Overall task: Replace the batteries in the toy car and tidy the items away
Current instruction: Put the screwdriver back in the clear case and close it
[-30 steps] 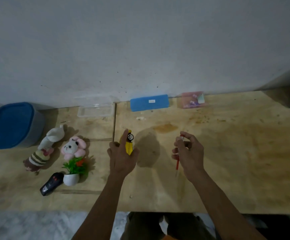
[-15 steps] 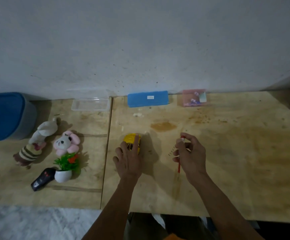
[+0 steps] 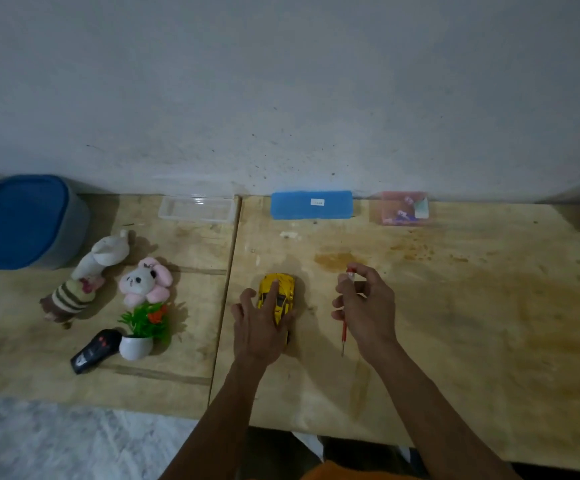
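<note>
The yellow toy car stands on its wheels on the wooden table, nose pointing away from me. My left hand lies over the car's rear half, fingers spread and one finger stretched along its roof. To the right, my right hand grips a thin red screwdriver with its tip pointing down toward me, just above the table. The black remote control lies at the left, beside a small pot.
Along the wall stand a clear plastic box, a blue case and a pink box. A blue-lidded tub, two plush toys and a potted fake plant occupy the left side.
My left hand has lowered the car from mid-air, turned it onto its wheels and set it on the table. My right hand has kept hold of the screwdriver, hardly moving.
</note>
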### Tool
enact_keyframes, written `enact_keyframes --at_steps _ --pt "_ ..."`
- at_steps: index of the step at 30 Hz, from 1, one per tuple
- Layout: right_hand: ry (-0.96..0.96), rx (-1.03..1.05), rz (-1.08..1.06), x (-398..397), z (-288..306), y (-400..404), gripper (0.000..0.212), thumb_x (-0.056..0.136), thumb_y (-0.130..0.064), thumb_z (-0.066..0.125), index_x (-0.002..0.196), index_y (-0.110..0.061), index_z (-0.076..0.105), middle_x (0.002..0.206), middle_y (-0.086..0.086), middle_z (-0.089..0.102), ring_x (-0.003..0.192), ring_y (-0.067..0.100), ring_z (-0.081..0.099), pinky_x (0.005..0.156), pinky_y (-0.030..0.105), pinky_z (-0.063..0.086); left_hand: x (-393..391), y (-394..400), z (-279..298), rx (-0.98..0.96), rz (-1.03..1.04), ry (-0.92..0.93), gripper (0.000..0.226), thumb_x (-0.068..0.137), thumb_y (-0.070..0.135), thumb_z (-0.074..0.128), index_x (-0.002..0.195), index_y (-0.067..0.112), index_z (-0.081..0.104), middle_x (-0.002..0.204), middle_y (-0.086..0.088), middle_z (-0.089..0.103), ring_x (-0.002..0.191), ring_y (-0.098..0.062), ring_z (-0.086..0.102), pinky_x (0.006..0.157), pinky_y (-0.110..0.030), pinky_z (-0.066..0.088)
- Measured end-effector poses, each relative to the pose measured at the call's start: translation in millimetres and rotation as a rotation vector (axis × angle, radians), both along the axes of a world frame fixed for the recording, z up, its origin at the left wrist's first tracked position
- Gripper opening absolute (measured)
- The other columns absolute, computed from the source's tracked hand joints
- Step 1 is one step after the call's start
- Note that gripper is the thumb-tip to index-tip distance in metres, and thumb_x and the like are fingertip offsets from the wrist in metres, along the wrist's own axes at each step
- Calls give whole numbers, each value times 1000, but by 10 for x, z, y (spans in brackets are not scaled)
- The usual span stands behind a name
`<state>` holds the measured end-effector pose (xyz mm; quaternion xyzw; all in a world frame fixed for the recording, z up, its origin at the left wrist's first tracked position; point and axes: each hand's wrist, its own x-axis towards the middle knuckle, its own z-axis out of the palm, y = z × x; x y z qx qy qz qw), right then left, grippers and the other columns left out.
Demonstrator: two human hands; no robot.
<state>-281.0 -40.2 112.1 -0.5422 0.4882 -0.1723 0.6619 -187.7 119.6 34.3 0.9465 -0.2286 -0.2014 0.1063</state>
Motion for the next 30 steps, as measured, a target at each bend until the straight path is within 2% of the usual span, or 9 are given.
enact_keyframes --at_steps 7,10,13,15,18,21,25,28,30 --pt "-4 -11 0 423 21 237 16 99 -20 60 114 -22 65 81 10 68 55 17 59 47 29 50 203 205 124 -142 27 57 76 90 74 29 156 35 29 145 -12 30 127 -36 33 101 -47 39" --pt "-17 -48 12 769 17 419 14 99 -23 59 110 -28 66 81 7 69 59 18 60 50 29 49 533 423 251 -254 36 59 70 93 64 37 154 29 35 140 -14 37 125 -35 39 100 -48 41" --pt "-56 -49 -4 1200 58 646 12 99 -23 59 109 -27 65 81 4 70 61 19 65 59 35 55 1063 720 338 -335 24 -44 67 92 58 47 147 20 47 132 -19 49 119 -36 49 97 -48 47" --pt "-71 -37 -59 1504 84 796 13 98 -23 60 111 -25 62 84 2 74 72 16 72 69 36 59 1481 874 430 -331 21 -91 65 92 53 57 147 20 45 135 -18 51 123 -34 48 99 -49 45" --pt "-81 -39 -170 1966 49 941 13 95 -26 65 106 -24 60 88 0 78 86 13 73 81 37 56 2091 986 560 -366 59 -98 63 92 38 68 147 17 45 138 -20 50 126 -36 47 100 -50 46" --pt "-151 -24 -305 2409 -54 1041 14 89 -17 72 96 -22 61 89 9 75 82 21 71 73 36 55 2689 1011 493 -338 31 -118 68 87 43 59 145 10 47 130 -23 54 119 -42 51 98 -51 43" --pt "-215 -11 -413 2865 -188 1094 17 87 -8 74 91 -17 61 82 8 71 75 21 69 73 38 56 3194 937 273 -275 9 -25 78 85 50 54 149 8 41 134 -25 51 121 -45 46 100 -52 39" --pt "-83 -329 -317 3033 -291 1055 15 87 -18 76 96 -15 63 87 7 73 80 22 71 75 42 60 3371 842 126 -258 12 33 78 90 40 69 153 9 35 142 -25 44 128 -44 40 103 -52 38" --pt "-50 -598 -103 3105 -323 1007 16 90 -18 73 100 -12 63 87 0 71 81 13 69 75 25 57 3456 795 4 -231 15 49 83 89 40 71 155 10 31 144 -23 44 130 -42 40 105 -50 37"
